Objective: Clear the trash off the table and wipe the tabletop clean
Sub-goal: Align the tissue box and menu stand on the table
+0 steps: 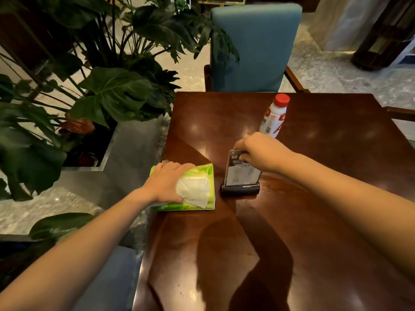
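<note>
Left grip [166, 182] clasps the green plastic tissue pack [207, 171] left of the clear acrylic sign stand [242, 176], right grip [260, 153] pinches that stand's top, and the upright white red-capped plastic bottle [275, 115] stands on the tabletop [336, 131] just beyond the stand, nearer the right grip.

Table [336, 158]: dark red-brown wood, glossy, light glare on top.
Tissue pack [199, 172]: green, flat at left edge, white tissue sticking out of top opening.
Card stand [241, 181]: clear holder in black base, upright, just right of pack, apart from it.
Bottle [272, 117]: white, red cap, upright, toward far edge, beyond stand.
Few pale specks [179, 285] toward near-left corner.
</note>
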Available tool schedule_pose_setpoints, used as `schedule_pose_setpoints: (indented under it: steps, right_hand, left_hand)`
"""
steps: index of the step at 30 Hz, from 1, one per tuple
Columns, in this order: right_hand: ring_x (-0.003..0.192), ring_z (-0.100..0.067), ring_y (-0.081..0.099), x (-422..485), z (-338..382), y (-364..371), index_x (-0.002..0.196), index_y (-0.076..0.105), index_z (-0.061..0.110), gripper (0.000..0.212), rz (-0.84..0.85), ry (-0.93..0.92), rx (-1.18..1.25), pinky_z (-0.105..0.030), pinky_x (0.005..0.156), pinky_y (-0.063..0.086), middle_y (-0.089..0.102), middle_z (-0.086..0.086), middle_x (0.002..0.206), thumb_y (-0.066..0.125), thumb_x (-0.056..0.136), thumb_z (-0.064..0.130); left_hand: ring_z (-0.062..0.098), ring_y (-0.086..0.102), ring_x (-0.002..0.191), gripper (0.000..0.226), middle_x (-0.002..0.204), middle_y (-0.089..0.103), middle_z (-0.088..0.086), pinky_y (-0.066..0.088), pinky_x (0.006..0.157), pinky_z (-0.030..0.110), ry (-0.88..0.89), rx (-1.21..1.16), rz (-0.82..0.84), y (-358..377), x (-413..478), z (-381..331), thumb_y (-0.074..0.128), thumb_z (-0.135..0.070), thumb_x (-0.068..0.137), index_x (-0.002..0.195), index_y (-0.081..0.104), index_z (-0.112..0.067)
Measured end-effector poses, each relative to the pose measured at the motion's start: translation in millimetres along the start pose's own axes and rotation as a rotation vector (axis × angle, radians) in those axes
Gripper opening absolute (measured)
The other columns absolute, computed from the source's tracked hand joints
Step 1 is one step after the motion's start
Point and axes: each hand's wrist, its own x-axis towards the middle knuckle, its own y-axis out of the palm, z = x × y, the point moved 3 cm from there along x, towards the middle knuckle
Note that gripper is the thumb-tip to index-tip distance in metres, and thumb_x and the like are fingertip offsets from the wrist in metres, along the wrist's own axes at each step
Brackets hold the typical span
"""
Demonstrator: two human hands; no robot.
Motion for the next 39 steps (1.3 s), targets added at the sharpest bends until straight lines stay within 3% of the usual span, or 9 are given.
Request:
schedule_pose_setpoints:
  steps: [30,34,39]
  right_hand:
    - [0.094,-0.036,0.064,-35,6,16,0.115,0.064,0.012,0.027,0.015,-0.016,0.004,-0.04,0.076,0.056,0.067,-0.017,0.11,0.052,0.091,0.013]
    - [0.094,-0.035,0.065,-35,8,19,0.116,0.062,0.01,0.028,0.023,-0.011,0.024,-0.038,0.075,0.055,0.067,-0.018,0.108,0.051,0.091,0.009]
    - [0.102,-0.031,0.063,-36,5,24,0.117,0.06,0.009,0.03,0.058,-0.033,0.056,-0.043,0.083,0.055,0.066,-0.014,0.114,0.055,0.088,0.009]
  left_hand:
    - [0.024,0.04,0.121,0.108,0.132,0.045,0.001,0.026,0.105,0.04,-0.045,0.073,0.059,9,-5,-24,0.077,-0.051,0.057,0.145,0.016,-0.031]
    - [0.027,0.029,0.134,0.123,0.146,0.032,0.006,0.018,0.113,0.044,-0.071,0.089,0.151,9,-4,-24,0.078,-0.058,0.054,0.148,0.003,-0.03]
    - [0.03,-0.015,0.145,0.139,0.157,-0.017,0.011,-0.006,0.115,0.056,-0.129,0.115,0.369,1,-4,-27,0.079,-0.062,0.051,0.144,-0.02,-0.033]
